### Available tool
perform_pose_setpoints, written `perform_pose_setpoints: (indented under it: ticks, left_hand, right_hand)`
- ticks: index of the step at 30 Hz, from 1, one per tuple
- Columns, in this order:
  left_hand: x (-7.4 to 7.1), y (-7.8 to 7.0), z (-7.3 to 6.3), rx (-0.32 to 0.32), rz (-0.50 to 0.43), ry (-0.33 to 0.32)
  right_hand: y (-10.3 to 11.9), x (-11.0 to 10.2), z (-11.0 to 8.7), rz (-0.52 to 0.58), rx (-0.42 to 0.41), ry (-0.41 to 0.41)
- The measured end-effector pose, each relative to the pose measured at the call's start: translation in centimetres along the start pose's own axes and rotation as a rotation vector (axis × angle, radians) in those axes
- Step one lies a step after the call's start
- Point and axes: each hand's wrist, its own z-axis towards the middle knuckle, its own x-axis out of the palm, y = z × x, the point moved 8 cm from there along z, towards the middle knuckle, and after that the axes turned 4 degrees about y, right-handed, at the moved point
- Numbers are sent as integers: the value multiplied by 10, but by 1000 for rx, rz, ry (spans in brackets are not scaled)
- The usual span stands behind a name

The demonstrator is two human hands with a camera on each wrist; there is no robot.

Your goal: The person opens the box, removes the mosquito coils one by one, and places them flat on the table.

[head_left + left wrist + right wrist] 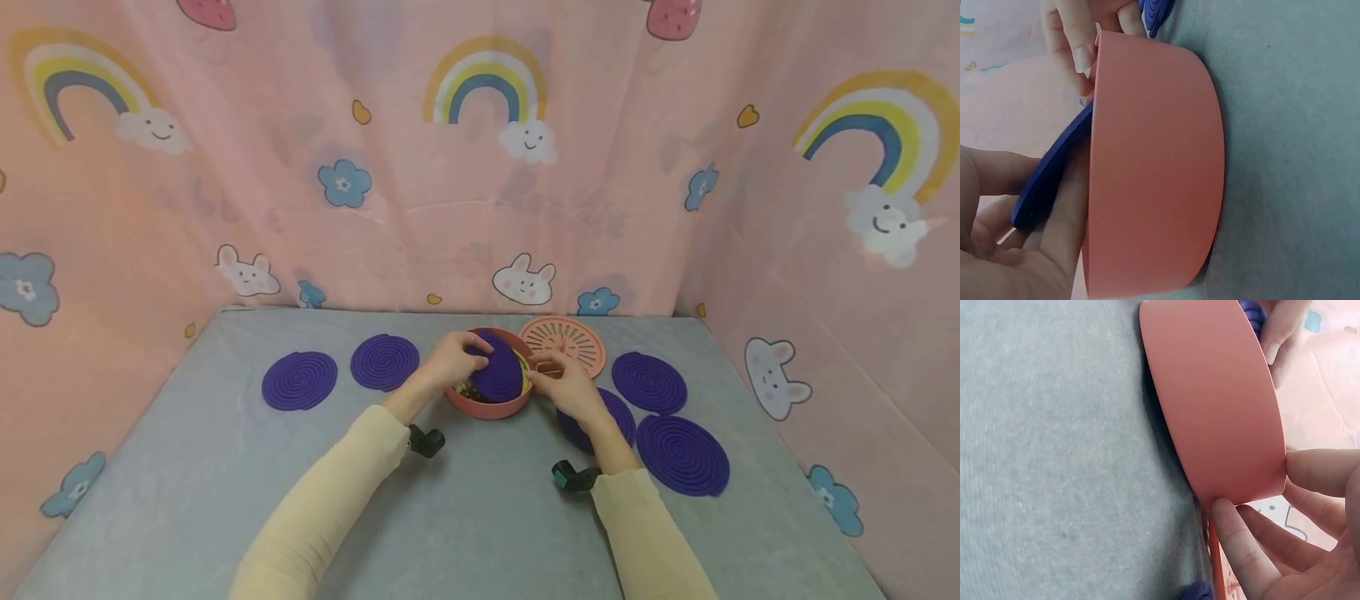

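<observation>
A purple mosquito coil (497,377) is tilted in a round salmon-pink container (491,410), part of it above the rim. My left hand (456,360) pinches the coil's left side; in the left wrist view the coil (1054,162) slants between thumb and fingers, one finger along the container's edge. My right hand (564,385) grips the container's right side, its fingertips on the rim and lower wall in the right wrist view. Beneath the coil, a yellow curved edge (524,375) and a speckled patch show inside; the rest of the interior is hidden.
Behind the container's right side lies a slotted salmon-pink lid (562,337). Two purple coils, one left (300,381) and one nearer (385,362), lie flat on the grey table (480,517). Three more lie right, one coil (611,417) partly under my right forearm. Pink printed curtains surround the table.
</observation>
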Motion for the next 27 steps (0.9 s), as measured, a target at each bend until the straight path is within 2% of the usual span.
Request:
perform_pose_setpoints:
  ticks: [10, 13, 21, 27]
  left_hand:
    - [-29, -10, -19, 61, 60, -77]
    - [-38, -11, -24, 76, 51, -94]
    - [-59, -7, -42, 114, 2, -117]
    - [-76, 3, -61, 107, 1, -132]
  right_hand:
    - [1, 0, 0, 12, 3, 7]
    - [1, 0, 1, 4, -2, 2]
    - [0, 1, 1, 12, -7, -3]
    - [0, 2, 0, 8, -6, 1]
